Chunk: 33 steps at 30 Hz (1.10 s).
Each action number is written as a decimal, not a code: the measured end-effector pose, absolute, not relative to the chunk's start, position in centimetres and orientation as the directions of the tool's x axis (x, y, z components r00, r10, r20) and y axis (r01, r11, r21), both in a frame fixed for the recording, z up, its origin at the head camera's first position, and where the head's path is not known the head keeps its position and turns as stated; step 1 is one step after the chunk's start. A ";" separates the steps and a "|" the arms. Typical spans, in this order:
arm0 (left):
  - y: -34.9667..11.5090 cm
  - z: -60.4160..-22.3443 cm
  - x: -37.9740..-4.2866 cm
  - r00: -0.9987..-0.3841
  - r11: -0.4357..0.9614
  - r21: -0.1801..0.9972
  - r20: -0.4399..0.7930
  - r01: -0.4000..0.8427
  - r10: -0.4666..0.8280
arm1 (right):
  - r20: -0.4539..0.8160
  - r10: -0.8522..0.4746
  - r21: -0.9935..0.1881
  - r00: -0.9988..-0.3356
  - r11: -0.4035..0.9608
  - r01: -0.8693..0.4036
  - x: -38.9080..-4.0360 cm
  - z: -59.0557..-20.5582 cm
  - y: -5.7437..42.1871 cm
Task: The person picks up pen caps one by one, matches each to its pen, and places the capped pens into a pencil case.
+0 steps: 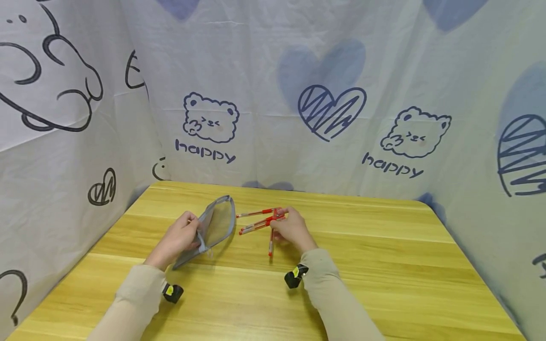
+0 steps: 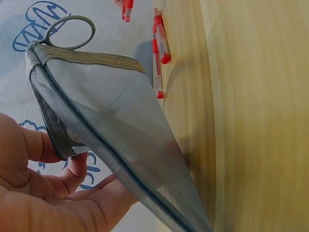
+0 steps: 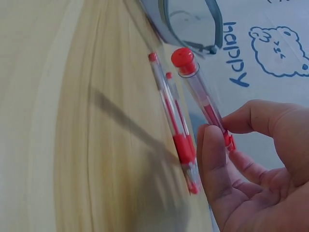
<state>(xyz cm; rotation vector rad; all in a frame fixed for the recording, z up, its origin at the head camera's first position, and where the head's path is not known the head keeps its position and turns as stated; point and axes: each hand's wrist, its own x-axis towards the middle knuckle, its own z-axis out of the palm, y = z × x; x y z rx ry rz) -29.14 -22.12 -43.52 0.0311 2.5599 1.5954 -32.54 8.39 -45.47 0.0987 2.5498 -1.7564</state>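
My left hand [image 1: 183, 237] grips the near edge of a grey mesh zip pouch [image 1: 219, 220], which stands tilted with its mouth spread. In the left wrist view, the thumb and fingers hold the pouch's bound rim [image 2: 57, 137], and a loop [image 2: 72, 47] sticks up at its far corner. Between thumb and fingers, my right hand [image 1: 294, 229] pinches a red gel pen [image 3: 205, 99], raised over the table with its red end outward. Several similar red pens [image 1: 256, 226] lie to the right of the pouch, close by the right hand.
A wooden table [image 1: 384, 274] extends beneath both hands. White cloth [image 1: 264, 156] printed with hearts and bears hangs behind it and along both sides. Each wrist carries a small black camera [image 1: 172, 292].
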 end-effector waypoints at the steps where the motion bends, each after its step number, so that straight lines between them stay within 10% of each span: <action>1: -22.1 -43.5 -29.1 -0.992 0.445 0.894 -0.096 -0.049 0.084 | -0.070 0.024 -0.940 -0.997 0.334 0.074 -32.5 -45.4 8.2; 33: -22.0 -43.3 -28.9 -0.991 0.435 0.898 -0.108 -0.063 0.079 | -0.053 -0.009 -0.998 -0.999 0.043 0.052 -32.6 -44.4 3.5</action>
